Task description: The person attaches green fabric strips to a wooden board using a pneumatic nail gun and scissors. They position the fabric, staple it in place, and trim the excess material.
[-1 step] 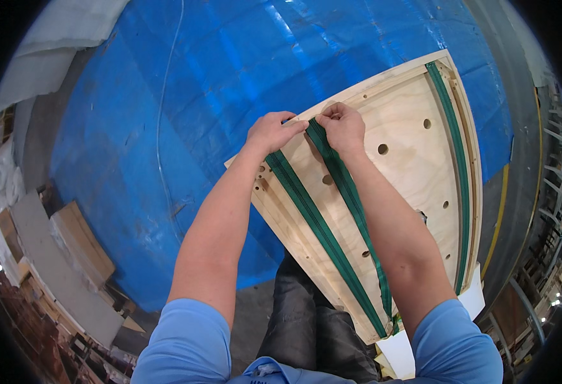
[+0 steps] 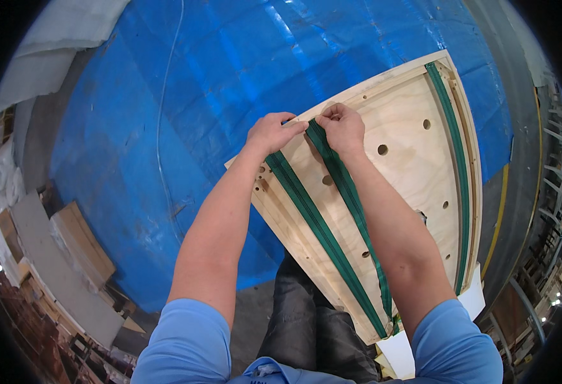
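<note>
I see the right hand [image 2: 346, 133] pinch the top end of the middle green strap [image 2: 340, 174] with thumb and finger. The left hand [image 2: 270, 134] is at the board's far edge, its thumb by that same end; I can't tell if it grips. The strap runs down the wood board [image 2: 409, 176], between two more green straps [image 2: 458, 168]. Past the board I see a blue sheet [image 2: 223, 64].

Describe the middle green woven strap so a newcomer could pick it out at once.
Against the blue plastic sheet, find the pale wooden panel with round holes. Between its left green strap and right green strap runs the middle green woven strap. Unlike those neighbours, its far end lies at the bare right hand.
</note>
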`<action>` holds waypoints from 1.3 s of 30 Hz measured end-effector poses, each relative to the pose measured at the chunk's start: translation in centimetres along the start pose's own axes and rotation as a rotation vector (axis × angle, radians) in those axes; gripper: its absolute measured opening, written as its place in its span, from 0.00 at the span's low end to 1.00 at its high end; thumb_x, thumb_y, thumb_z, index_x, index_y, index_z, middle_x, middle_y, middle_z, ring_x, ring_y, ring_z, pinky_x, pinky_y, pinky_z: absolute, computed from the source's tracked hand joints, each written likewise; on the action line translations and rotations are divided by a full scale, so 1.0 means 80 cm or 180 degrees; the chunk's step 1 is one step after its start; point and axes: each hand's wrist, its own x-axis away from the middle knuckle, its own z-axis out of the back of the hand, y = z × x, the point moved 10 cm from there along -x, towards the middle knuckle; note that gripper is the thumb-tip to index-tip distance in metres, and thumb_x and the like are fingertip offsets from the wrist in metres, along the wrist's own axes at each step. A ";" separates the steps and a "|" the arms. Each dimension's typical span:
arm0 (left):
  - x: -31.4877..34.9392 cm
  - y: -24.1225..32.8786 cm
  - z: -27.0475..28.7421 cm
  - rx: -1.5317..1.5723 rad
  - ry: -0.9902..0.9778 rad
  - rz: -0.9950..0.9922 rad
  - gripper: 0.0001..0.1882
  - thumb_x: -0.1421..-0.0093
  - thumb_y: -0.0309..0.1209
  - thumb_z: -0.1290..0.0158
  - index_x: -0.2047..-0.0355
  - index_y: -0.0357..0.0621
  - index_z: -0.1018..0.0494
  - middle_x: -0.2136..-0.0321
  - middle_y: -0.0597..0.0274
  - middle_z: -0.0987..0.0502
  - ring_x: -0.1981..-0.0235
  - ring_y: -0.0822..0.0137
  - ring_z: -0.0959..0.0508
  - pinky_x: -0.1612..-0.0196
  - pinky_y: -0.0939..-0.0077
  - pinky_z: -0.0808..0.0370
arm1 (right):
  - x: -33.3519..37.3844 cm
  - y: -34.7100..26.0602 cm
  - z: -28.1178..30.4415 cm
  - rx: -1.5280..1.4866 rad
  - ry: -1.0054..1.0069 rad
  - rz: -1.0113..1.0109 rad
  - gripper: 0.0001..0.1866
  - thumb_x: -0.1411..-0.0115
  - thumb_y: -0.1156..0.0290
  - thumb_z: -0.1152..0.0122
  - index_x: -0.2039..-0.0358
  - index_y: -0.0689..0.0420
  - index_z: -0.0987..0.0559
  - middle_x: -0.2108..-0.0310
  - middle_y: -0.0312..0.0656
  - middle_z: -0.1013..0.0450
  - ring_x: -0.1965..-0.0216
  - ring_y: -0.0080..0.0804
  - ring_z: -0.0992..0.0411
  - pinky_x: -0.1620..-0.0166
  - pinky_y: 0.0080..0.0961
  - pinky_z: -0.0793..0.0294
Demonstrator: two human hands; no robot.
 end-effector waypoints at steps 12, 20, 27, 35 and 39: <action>0.004 0.004 0.003 -0.0046 0.0028 0.0106 0.36 0.40 0.64 0.40 0.40 0.56 0.18 0.41 0.53 0.18 0.38 0.51 0.21 0.37 0.55 0.25 | -0.002 0.008 -0.003 -0.0265 -0.0065 -0.0030 0.08 0.43 0.68 0.26 0.65 0.56 0.14 0.70 0.41 0.17 0.67 0.32 0.18 0.58 0.31 0.20; 0.001 -0.002 0.003 0.0054 0.0064 0.0114 0.37 0.42 0.65 0.39 0.41 0.55 0.18 0.42 0.53 0.18 0.39 0.51 0.20 0.38 0.54 0.24 | 0.006 -0.002 -0.007 -0.0215 -0.0132 0.0235 0.07 0.40 0.70 0.29 0.62 0.55 0.13 0.69 0.42 0.16 0.68 0.33 0.18 0.59 0.31 0.20; -0.002 -0.001 0.000 -0.0104 -0.0157 0.0134 0.42 0.42 0.68 0.42 0.35 0.58 0.22 0.37 0.56 0.22 0.35 0.53 0.23 0.34 0.54 0.25 | -0.002 0.004 -0.010 -0.0276 -0.0153 0.0180 0.07 0.41 0.68 0.29 0.64 0.55 0.14 0.70 0.42 0.16 0.67 0.34 0.18 0.58 0.31 0.20; 0.001 -0.001 0.005 -0.0056 0.0043 0.0115 0.40 0.41 0.67 0.40 0.39 0.53 0.19 0.41 0.53 0.19 0.37 0.51 0.22 0.37 0.53 0.25 | -0.002 0.001 -0.010 -0.0146 -0.0096 0.0048 0.08 0.43 0.66 0.28 0.65 0.56 0.14 0.69 0.43 0.16 0.66 0.37 0.17 0.57 0.34 0.19; 0.006 0.009 0.007 -0.0034 0.0132 0.0026 0.36 0.40 0.62 0.39 0.40 0.53 0.19 0.43 0.54 0.18 0.39 0.52 0.21 0.39 0.53 0.24 | -0.003 0.000 -0.005 -0.0096 0.0024 0.0073 0.09 0.43 0.66 0.27 0.65 0.56 0.14 0.68 0.45 0.16 0.65 0.40 0.17 0.56 0.36 0.20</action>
